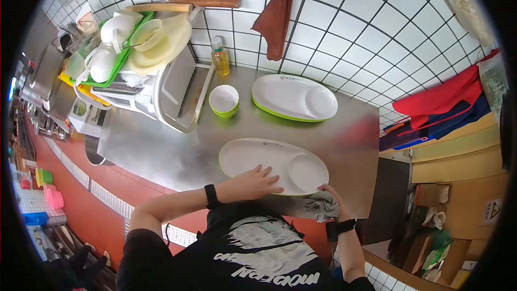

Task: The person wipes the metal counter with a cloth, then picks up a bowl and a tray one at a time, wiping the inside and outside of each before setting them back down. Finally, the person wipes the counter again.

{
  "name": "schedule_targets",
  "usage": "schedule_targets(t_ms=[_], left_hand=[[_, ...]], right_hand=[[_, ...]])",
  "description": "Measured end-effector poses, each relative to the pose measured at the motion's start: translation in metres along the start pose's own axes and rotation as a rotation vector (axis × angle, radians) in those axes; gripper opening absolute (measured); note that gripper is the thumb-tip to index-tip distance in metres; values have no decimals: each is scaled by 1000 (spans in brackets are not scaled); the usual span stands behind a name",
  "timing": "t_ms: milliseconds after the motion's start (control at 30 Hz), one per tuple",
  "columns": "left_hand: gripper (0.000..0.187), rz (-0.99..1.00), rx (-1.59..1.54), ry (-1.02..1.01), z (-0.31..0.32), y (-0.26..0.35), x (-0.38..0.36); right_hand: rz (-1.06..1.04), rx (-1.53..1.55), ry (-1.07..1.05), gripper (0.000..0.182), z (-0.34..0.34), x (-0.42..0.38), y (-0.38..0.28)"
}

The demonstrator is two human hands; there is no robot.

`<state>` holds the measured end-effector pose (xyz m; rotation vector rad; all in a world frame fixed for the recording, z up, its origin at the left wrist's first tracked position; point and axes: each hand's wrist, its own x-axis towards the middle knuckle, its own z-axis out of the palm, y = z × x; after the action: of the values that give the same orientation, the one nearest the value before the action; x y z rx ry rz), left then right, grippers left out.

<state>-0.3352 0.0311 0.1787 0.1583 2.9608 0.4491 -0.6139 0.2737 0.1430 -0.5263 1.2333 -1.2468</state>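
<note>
An oval white plate point(253, 157) with a round compartment at its right end lies on the steel table, close to my body. My left hand point(252, 183) rests on its near left part, fingers spread and palm down. At the plate's right end is my right hand point(338, 203), closed around a crumpled grey cloth point(322, 206), its fingertips touching the plate's rim. Part of the cloth hides under the hand. Farther back sits a stack of similar oval plates point(277, 96) with green undersides. Left of that stack stand small nested white bowls point(224, 98) with green outsides.
An oil bottle point(219, 58) stands by the tiled wall. At the left, a white machine point(161, 94) carries a green tray point(119, 64) with bowls. A brown cloth point(276, 19) hangs on the wall. The steel table's point(355, 145) right edge lies beyond my right hand.
</note>
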Motion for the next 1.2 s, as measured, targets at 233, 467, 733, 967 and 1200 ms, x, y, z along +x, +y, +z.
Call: schedule_targets(t_ms=[233,467,733,967,1200], left_hand=[[51,-221,-75,554,-15,-68,12],[63,-1086,-1229,775,55,-134,40],[71,-1066,-1350,937,41,-183,83],[70,-1131,-1402,1100,36,-214,100],[67,-1219,-1339,1060,39,-221,118]], right_hand=[[-334,-544,99,37,-30,25,1],[-92,18,276,34,-87,95,3],[-9,161,250,39,-52,162,-83],[192,-133,264,35,-93,257,-97],[117,-159,319,36,-108,279,-92]])
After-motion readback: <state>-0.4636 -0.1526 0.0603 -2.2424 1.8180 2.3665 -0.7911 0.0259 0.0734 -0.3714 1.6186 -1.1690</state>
